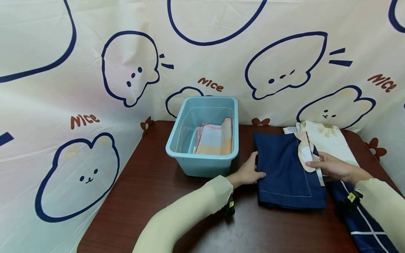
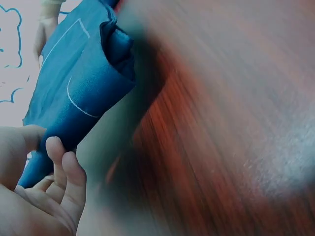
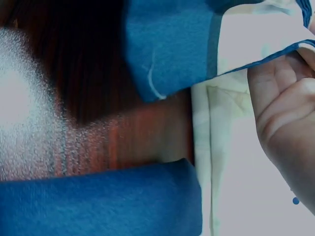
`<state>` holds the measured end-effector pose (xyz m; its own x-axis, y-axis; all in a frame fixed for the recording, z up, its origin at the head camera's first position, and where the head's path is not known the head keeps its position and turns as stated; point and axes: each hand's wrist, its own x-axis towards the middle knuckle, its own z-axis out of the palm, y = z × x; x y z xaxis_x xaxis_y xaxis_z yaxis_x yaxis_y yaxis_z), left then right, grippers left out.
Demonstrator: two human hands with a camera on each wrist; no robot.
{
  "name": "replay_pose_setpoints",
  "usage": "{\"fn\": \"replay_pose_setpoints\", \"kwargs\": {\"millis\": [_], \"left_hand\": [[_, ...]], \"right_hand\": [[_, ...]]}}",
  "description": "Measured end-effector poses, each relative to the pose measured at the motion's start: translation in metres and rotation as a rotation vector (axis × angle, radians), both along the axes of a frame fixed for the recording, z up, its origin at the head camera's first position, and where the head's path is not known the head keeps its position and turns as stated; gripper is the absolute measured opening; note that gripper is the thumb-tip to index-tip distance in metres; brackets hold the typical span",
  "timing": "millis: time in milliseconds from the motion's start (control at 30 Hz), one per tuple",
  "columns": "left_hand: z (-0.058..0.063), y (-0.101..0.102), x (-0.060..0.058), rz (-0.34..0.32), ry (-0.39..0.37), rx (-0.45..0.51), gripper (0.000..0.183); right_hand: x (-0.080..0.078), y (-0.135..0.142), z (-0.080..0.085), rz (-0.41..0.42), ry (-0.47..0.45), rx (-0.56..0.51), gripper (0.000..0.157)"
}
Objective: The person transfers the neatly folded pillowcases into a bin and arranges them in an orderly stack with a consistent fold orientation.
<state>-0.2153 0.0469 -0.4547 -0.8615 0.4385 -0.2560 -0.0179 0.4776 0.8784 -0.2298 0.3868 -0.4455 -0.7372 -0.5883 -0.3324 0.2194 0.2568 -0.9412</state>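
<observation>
Clamping fingers of the left hand [image 1: 248, 171] and right hand [image 1: 335, 167] on opposite edges of the folded rectangular navy-blue cloth [image 1: 280, 165], right of the light-blue plastic tub [image 1: 202, 166]. Possibly risking slipping, unfolding layers through pinching too few together.

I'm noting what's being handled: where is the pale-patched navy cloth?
In the head view, the navy cloth is right of centre, held between the hands, with the blue basin to its left and the cream cloth beyond its right side.
</observation>
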Motion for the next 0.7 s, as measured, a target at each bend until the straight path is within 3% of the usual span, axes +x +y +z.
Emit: {"fn": "replay_pose_setpoints", "kwargs": {"millis": [267, 467, 700], "left_hand": [[0.011, 0.002, 0.006, -0.007, 0.034, -0.021, 0.085], [0.022, 0.001, 0.009, -0.01, 0.06, -0.033, 0.085], [0.037, 0.001, 0.014, -0.014, 0.078, -0.056, 0.085]], "right_hand": [[0.002, 0.002, 0.012, -0.061, 0.057, 0.169, 0.012], [0.002, 0.003, 0.021, -0.028, 0.059, 0.134, 0.013], [0.005, 0.005, 0.032, -0.045, 0.072, 0.154, 0.012]]}}
